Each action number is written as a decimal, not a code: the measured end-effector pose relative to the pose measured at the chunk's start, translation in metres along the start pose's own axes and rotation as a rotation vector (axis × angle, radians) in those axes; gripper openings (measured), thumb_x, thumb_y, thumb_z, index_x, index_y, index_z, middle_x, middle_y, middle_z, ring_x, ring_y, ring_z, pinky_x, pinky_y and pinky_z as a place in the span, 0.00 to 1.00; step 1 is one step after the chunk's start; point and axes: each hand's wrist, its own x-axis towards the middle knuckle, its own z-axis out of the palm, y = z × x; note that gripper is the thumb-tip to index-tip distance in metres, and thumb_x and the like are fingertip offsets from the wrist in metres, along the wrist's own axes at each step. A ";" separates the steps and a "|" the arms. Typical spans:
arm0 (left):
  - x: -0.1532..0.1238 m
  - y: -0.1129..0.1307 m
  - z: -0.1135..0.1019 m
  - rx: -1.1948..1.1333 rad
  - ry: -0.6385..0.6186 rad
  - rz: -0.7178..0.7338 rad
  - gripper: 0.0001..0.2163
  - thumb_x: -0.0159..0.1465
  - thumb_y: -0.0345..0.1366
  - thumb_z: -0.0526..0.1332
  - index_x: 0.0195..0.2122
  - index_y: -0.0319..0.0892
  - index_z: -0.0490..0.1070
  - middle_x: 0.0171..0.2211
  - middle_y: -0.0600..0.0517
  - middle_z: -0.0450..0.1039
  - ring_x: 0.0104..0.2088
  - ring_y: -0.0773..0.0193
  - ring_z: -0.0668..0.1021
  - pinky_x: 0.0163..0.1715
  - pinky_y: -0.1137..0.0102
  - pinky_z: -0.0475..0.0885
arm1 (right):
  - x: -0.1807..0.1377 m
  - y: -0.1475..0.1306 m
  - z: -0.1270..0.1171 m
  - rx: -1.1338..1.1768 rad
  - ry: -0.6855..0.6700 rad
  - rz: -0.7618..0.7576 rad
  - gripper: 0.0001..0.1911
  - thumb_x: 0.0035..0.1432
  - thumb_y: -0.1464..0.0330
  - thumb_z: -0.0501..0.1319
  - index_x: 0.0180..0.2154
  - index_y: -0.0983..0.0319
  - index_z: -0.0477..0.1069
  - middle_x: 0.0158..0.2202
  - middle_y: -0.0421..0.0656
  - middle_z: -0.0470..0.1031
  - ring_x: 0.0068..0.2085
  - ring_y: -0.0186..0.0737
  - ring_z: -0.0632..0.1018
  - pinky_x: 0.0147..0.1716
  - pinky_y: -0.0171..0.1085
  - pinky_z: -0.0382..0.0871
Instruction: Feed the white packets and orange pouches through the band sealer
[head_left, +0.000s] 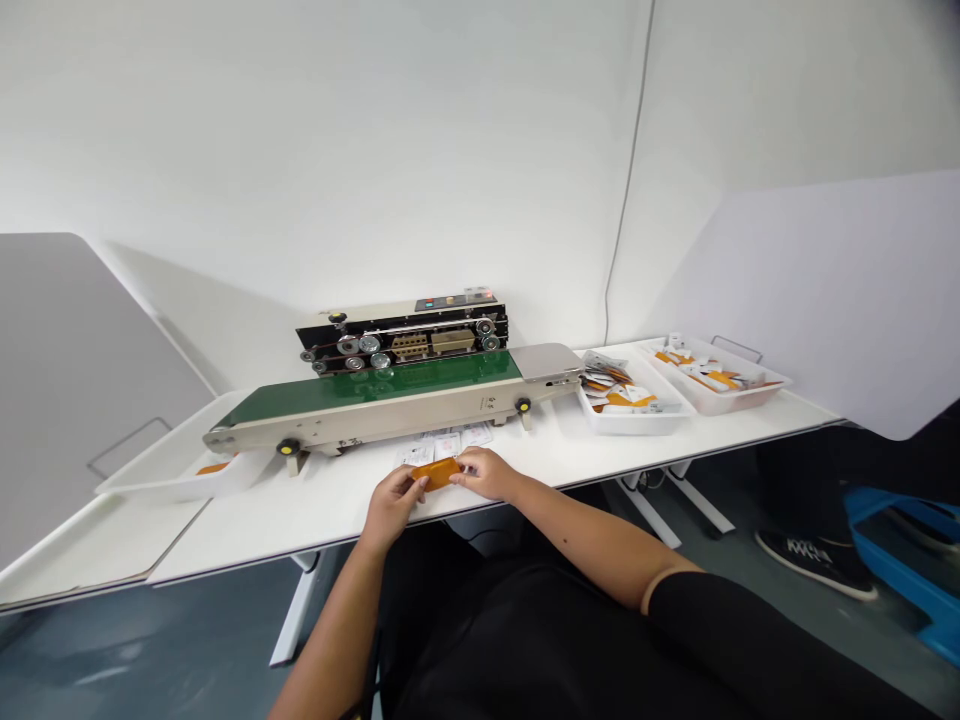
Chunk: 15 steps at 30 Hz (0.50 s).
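Between my two hands is a small flat orange packet (437,473), held just over the front edge of the table. My left hand (392,503) pinches its left end between thumb and fingers, and my right hand (484,473) pinches its right end. Just behind the packet, several white printed sachets (447,446) lie on the table, partly under the machine's edge. A band sealing machine (405,335) with a green conveyor belt (375,385) stands behind them. The packet's back side is hidden.
To the right, a white tray (637,424) holds a heap of orange and white packets, and another white tray (739,400) beyond it holds more. At the left end of the belt sits a white tray (169,488) with an orange packet (213,468). A person's shoe (816,562) shows on the floor at right.
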 end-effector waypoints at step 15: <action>0.001 -0.003 0.002 0.023 0.048 0.065 0.10 0.67 0.44 0.64 0.36 0.44 0.76 0.33 0.51 0.75 0.34 0.61 0.76 0.35 0.69 0.70 | 0.001 0.000 0.003 -0.163 -0.030 -0.104 0.07 0.65 0.68 0.63 0.32 0.61 0.73 0.30 0.41 0.74 0.39 0.40 0.73 0.43 0.37 0.66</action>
